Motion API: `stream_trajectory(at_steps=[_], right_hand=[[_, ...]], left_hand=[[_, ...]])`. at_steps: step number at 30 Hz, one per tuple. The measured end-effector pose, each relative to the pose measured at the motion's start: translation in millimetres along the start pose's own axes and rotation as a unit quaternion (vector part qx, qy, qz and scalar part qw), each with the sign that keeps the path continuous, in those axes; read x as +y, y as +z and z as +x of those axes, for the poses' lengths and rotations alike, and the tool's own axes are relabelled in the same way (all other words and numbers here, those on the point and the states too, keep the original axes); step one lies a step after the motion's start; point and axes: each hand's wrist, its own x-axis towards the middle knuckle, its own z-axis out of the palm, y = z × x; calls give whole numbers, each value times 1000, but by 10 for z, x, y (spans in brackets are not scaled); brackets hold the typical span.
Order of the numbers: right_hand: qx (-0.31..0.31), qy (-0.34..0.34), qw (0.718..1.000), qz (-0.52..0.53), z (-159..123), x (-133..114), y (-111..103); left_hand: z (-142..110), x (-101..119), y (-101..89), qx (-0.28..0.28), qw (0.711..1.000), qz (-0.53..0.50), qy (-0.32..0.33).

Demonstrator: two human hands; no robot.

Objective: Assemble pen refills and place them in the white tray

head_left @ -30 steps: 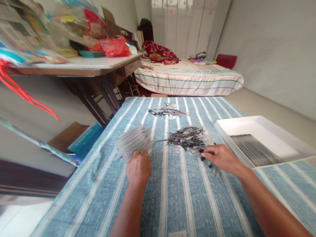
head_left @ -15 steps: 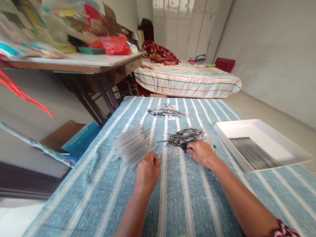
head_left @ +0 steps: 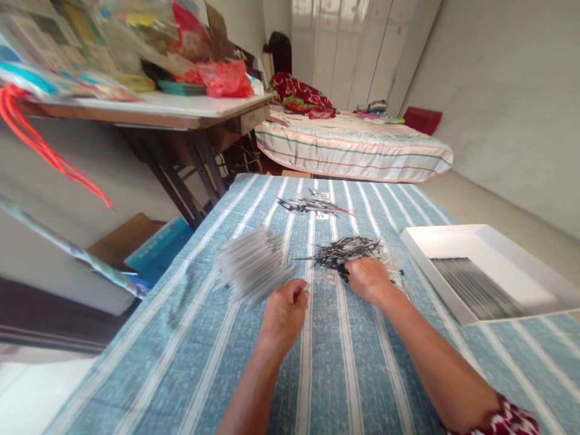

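Note:
My left hand (head_left: pixel 286 311) is closed in a pinch, and the pale tip of what looks like a clear pen barrel (head_left: pixel 307 287) pokes out past the thumb. Just left of it lies a stack of translucent pen barrels (head_left: pixel 254 266), side by side. My right hand (head_left: pixel 368 279) has its fingertips at the near edge of a tangled heap of thin black pen parts (head_left: pixel 347 252). Its fingers are closed together, and whatever they pinch is hidden. Small clear and black pieces (head_left: pixel 396 272) are scattered to the right of that hand.
A white open box (head_left: pixel 521 254) on the right holds a row of dark-cored pens (head_left: pixel 475 290). Farther back lies a smaller group of thin black pieces (head_left: pixel 312 205) with a paper label. A cluttered side table (head_left: pixel 181 112) stands at the left, a bed (head_left: pixel 357 145) behind.
The view has swung slightly left, so everything sits a little farther right. My left hand has shifted slightly away from the barrel stack; my right hand stays at the black heap.

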Motion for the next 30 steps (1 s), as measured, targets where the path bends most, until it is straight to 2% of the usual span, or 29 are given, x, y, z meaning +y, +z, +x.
stream_trajectory(at_steps=[7,14,24,30], right_hand=[[2,-15,1000,-25,3,-52,-48],[10,-37,998,-43,-64,-7,-2],[-11,-93,994,-58,34,-3,-50],[14,-95,993,-65,-68,52,-77]], left_hand=[[-17,48,-15,-1,1000,11,-8],[-15,39,-4,-13,1000,15,-8],[-21,51,-6,-21,999,20,-14],[-17,45,-13,-12,1000,10,-21]])
